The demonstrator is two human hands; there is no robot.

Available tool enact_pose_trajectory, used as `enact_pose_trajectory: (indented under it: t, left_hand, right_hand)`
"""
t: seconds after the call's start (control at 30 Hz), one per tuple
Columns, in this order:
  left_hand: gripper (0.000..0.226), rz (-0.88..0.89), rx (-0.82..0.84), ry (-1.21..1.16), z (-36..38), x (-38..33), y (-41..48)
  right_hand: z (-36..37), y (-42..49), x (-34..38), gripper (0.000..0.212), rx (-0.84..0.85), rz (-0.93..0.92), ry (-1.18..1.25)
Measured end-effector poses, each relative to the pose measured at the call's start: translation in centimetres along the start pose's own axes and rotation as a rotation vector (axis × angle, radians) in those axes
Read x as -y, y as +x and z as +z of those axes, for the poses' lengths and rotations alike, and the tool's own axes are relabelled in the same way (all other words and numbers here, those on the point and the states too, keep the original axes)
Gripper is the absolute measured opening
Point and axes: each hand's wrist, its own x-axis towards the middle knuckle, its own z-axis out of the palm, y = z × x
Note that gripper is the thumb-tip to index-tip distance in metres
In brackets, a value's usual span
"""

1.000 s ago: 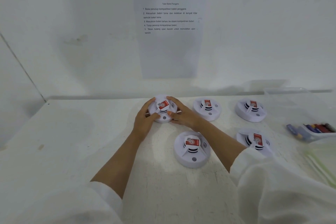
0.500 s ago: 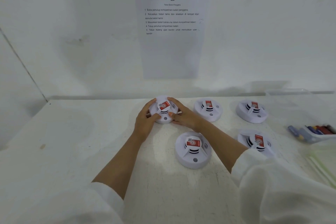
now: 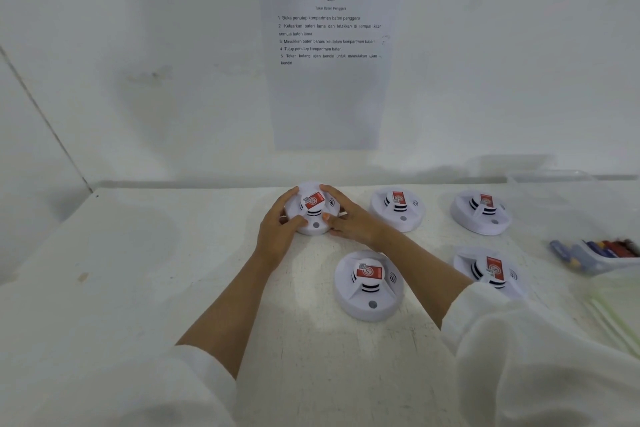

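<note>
Barely shifting, my left hand (image 3: 277, 236) and right hand (image 3: 353, 224) are gripping the seemingly light, stiff smoke alarm (image 3: 311, 215) by its rim.

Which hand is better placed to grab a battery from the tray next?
Right, probably. The right hand and left hand both grip the smoke alarm, but the tray with batteries sits off to the right, on the right hand's side; the left would have to cross over the alarm.
</note>
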Motion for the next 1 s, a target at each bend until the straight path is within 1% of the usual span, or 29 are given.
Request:
enact_pose_trajectory:
  t: [1.0]
  left_hand:
    - [0.050, -0.003, -0.007, 0.002, -0.10, 0.49, 0.17]
  right_hand:
    - [0.12, -0.04, 0.11, 0.055, 0.000, 0.004, -0.003]
